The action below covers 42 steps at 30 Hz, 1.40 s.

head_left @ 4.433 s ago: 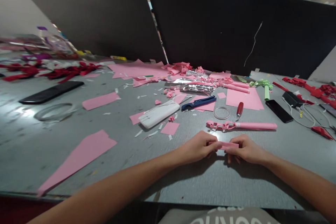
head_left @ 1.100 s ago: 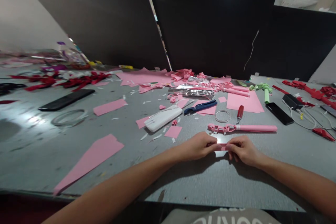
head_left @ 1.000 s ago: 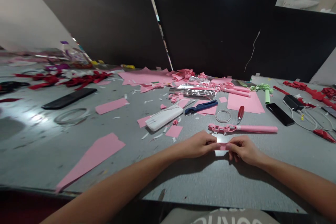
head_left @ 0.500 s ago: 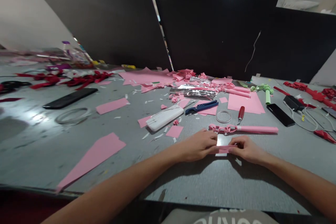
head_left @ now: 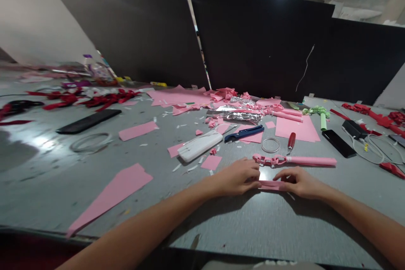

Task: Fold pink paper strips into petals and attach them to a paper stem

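Between my two hands lies a narrow folded strip of pink paper point(head_left: 271, 185), low over the grey table near its front edge. My left hand point(head_left: 238, 178) pinches the strip's left end, fingers bent over it. At the other end my right hand point(head_left: 299, 182) holds the paper between thumb and curled fingers. Just beyond them rests a rolled pink paper tube point(head_left: 311, 160) with a pink paper chain point(head_left: 268, 160) joined to its left end. A red-handled tool point(head_left: 291, 140) and a coil of wire point(head_left: 270, 145) lie behind the chain.
A white case point(head_left: 200, 145) and a blue cutter point(head_left: 244, 133) lie left of centre. Pink sheets point(head_left: 180, 95) and crumpled foil point(head_left: 237, 114) are heaped at the back. A black phone point(head_left: 338, 143) is on the right, beside a charger point(head_left: 355, 128). Black panels point(head_left: 253, 42) stand behind the table.
The pink strip looks narrower between my hands, folded over further. My right fingers have lifted a little off its top edge. The whole view has tilted slightly upward.
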Tool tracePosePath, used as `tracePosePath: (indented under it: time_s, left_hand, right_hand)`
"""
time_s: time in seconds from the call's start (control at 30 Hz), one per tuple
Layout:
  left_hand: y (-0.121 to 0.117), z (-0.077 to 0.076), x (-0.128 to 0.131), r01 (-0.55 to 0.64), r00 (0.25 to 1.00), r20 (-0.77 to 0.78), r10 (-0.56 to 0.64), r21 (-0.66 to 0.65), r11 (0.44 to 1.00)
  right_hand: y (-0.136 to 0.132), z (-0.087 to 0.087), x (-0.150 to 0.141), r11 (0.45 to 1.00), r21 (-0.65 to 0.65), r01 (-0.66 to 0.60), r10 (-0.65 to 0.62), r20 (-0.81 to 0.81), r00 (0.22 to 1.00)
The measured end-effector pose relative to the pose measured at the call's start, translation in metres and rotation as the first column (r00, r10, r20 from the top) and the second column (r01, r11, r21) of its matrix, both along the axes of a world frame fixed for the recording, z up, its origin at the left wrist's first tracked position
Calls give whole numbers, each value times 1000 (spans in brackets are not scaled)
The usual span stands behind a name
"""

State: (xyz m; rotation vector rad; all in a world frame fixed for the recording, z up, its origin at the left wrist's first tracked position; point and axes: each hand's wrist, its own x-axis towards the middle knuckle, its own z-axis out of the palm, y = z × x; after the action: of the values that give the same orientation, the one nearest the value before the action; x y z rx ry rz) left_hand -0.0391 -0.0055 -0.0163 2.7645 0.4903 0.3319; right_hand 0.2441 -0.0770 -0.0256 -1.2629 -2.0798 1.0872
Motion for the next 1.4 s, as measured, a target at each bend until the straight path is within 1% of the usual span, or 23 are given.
tracePosePath:
  time_s: [0.07,0.1,0.17,0.2,0.23,0.27,0.3,0.37,0.4,0.47,0.57,0.63,0.7,0.9,1.07,1.13,1.2,1.27,1.3,1.33,1.4]
  left_hand:
    - [-1,1,1,22,1000,-2,-22,-19,1000]
    - [-3,2,1,27,1000,-2,-27,-31,999]
    - [-7,3,3,23,1000,-8,-23,-45,999]
    - [-9,3,3,17,1000,-15,-18,-40,999]
    - [-11,3,4,10,1000,-22,-11,-24,1000]
    - [-13,3,4,2,1000,-27,-2,-2,1000]
    - [-14,3,4,-10,1000,-29,11,21,1000]
    - [-15,3,4,-36,999,-20,37,58,998]
    - [-14,4,4,-46,999,-10,47,69,997]
    - [-13,4,3,-41,999,27,39,89,995]
    - [-10,4,2,58,995,78,-67,112,992]
    - [-10,2,0,143,986,71,-153,129,981]
    - [-10,1,-1,187,980,47,-194,135,973]
    - [-9,2,-2,201,977,40,-208,133,971]
    - [-10,5,0,204,975,61,-213,128,971]
    - [-11,4,1,201,972,96,-213,117,973]
    - [-9,6,0,193,966,156,-206,92,977]
    - [-6,14,-1,173,954,239,-182,58,983]
    - [-3,20,-2,161,946,278,-166,43,986]
    - [0,29,-3,146,940,306,-150,35,989]
    - [6,54,-3,120,942,310,-132,57,991]
  right_hand:
    - [1,-2,1,998,46,49,-50,19,999]
    - [0,-3,2,993,99,67,-70,25,997]
    - [-3,-4,2,961,271,60,-67,18,998]
    - [-6,-3,2,926,377,27,-38,22,999]
    - [-9,-3,1,879,475,-29,8,46,999]
    - [-12,-2,0,828,551,-101,62,89,994]
    - [-15,-1,-1,782,595,-184,117,150,982]
    - [-21,1,-4,718,607,-339,205,281,938]
    - [-22,2,-6,701,597,-390,229,328,916]
    - [-24,1,-7,683,586,-436,245,378,893]
    - [-23,-2,-7,676,596,-432,233,384,894]
    - [-22,-3,-6,663,612,-431,228,383,895]
    - [-21,-3,-5,654,619,-435,227,389,893]
    - [-21,1,-7,679,586,-441,235,396,888]
    - [-21,4,-8,670,601,-436,243,377,894]
    - [-21,3,-7,665,627,-406,225,351,909]
    - [-19,3,-4,662,673,-329,171,291,941]
    - [-14,6,0,664,716,-216,87,212,973]
    - [-10,10,1,674,719,-171,47,189,981]
    - [-4,15,2,695,704,-150,14,195,981]
    - [12,28,1,771,612,-175,-39,319,947]
